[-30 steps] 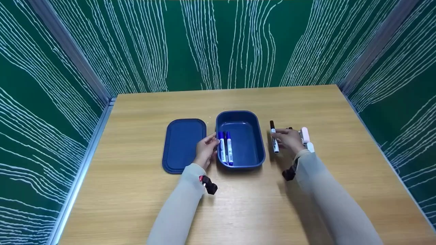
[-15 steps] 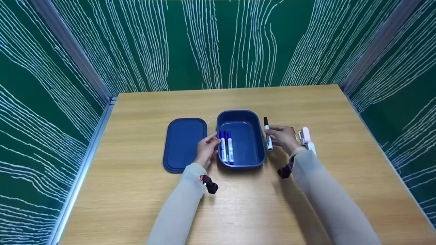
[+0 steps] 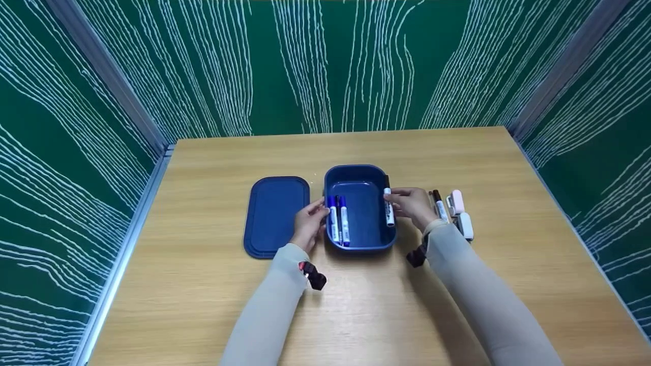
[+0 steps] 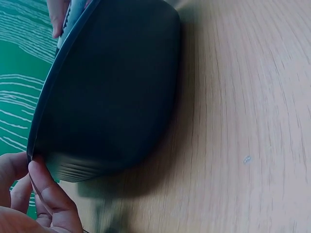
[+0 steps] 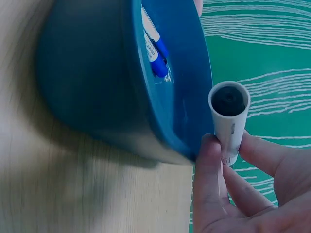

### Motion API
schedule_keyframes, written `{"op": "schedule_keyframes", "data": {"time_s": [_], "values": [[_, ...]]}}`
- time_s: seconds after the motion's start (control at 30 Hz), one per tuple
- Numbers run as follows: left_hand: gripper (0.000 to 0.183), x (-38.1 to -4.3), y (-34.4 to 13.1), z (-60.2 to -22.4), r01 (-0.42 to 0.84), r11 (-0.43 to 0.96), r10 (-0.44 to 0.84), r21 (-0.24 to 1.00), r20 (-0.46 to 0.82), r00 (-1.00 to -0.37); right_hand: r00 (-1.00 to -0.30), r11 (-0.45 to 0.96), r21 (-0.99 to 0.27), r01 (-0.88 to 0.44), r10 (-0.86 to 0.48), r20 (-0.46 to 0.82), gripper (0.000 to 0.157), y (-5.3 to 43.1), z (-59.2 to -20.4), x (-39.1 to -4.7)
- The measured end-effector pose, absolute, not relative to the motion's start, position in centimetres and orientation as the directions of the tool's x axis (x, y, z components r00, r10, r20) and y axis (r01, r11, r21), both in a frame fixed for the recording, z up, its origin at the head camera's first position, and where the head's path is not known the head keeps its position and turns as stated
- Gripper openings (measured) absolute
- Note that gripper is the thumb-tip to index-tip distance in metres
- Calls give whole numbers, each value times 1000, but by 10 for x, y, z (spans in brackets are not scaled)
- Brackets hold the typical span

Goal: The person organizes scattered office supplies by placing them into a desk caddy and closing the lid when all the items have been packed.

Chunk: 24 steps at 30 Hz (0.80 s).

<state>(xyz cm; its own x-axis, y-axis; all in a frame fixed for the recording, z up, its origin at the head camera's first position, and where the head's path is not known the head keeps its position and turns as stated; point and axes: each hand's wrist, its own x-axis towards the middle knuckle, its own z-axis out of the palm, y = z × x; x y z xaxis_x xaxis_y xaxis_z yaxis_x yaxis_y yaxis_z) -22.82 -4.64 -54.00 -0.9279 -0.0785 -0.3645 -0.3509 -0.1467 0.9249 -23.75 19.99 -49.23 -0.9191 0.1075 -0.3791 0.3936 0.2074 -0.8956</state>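
Note:
In the head view a dark blue box (image 3: 363,236) stands on the table, with blue-capped markers (image 3: 345,221) lying along its left inner side. My left hand (image 3: 308,222) pinches the box's left rim between thumb and fingers, as the left wrist view shows too. A white marker with a black cap (image 3: 389,208) is pinched in my right hand (image 3: 413,206). It overlaps the box's right rim, cap pointing away from me. From the right wrist the marker (image 5: 229,126) appears end-on, beside the box's rim.
The dark blue lid (image 3: 277,218) lies flat left of the box. To the right of my right hand are dark-capped markers (image 3: 440,206), a pink stapler-like item (image 3: 456,202) and a white one (image 3: 465,226). Green patterned panels (image 3: 376,66) enclose the wooden table.
My right hand has carried the black-capped marker leftward from the right of the box to over its right rim. The markers behind it now show. My left hand stays at the left rim.

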Motion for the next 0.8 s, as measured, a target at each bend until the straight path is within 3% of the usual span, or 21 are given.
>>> {"op": "schedule_keyframes", "data": {"time_s": [0.23, 0.47, 0.8], "values": [[45, -229, -47, -540, -352, -140, -71, 926, -364, -929, -933, 144, -922, 360, 76, -353, 44, 187, -495, -241], [44, -228, -48, -542, -368, -146, -68, 918, -380, -922, -938, 203, -916, 347, 59, -342, 42, 174, -494, -240], [46, -228, -48, -539, -371, -145, -73, 917, -384, -921, -934, 173, -918, 356, 57, -352, 39, 153, -501, -241]]}}
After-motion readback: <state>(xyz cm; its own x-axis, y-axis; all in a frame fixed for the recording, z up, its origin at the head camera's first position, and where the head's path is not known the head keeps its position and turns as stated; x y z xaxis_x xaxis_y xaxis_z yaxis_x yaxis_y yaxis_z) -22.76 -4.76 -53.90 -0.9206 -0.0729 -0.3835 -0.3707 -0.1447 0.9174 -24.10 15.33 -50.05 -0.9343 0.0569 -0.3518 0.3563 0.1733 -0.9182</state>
